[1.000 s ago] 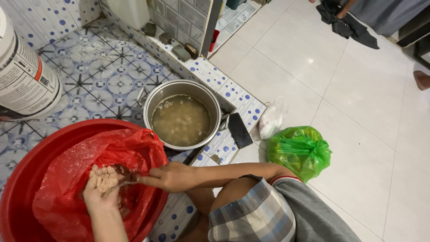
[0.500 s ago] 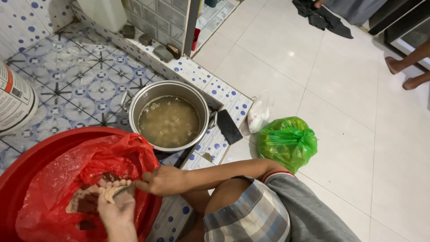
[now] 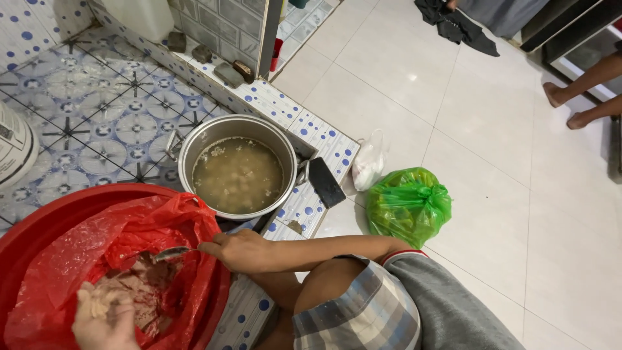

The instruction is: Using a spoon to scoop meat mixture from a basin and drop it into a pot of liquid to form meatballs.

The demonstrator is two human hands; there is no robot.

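Note:
My right hand (image 3: 241, 249) grips a metal spoon (image 3: 170, 253) whose bowl points into a red plastic bag (image 3: 129, 246) lining a red basin (image 3: 39, 227). Pale minced paste (image 3: 139, 288) lies in the bag. My left hand (image 3: 103, 319), at the bottom edge, is closed around a lump of that paste. A steel pot (image 3: 237, 168) of cloudy broth with pale lumps stands just behind the basin, on the tiled step.
A tied green plastic bag (image 3: 408, 204) and a small white bag (image 3: 369, 165) lie on the white floor. A dark cleaver (image 3: 324, 181) rests on the dotted tile ledge (image 3: 317, 146). Another person's bare feet (image 3: 570, 107) are at the far right. A large pail (image 3: 14, 146) stands at left.
My hands have separated: the right hand with the spoon has drawn back towards the basin's rim, and the left hand has dropped lower with paste in it. The view has shifted right.

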